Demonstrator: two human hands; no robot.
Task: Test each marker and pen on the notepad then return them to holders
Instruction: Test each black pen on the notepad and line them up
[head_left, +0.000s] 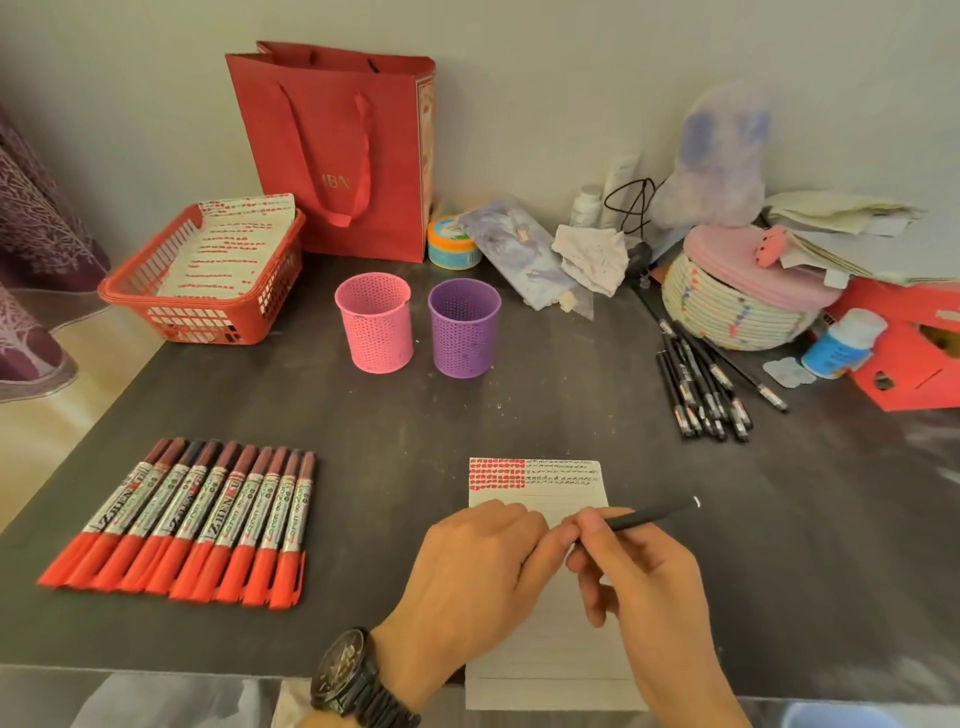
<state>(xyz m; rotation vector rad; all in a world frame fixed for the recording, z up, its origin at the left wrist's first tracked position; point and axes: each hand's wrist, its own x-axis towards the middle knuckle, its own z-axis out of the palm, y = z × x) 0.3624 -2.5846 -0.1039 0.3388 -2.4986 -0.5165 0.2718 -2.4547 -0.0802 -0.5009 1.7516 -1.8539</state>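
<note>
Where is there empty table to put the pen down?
Bare dark table lies between the red-capped marker row and the white lined notepad, before the perforated pink cup and purple cup, and right of the notepad. Crowded: around the woven basket, back right.

A single wide-angle camera sits on the person's head, facing forward and down over a dark table. It is closest to the left hand, right hand, pen and notepad, which fill the lower middle. The near table edge runs along the bottom. The wall closes the top, with a curtain at the left border.
</note>
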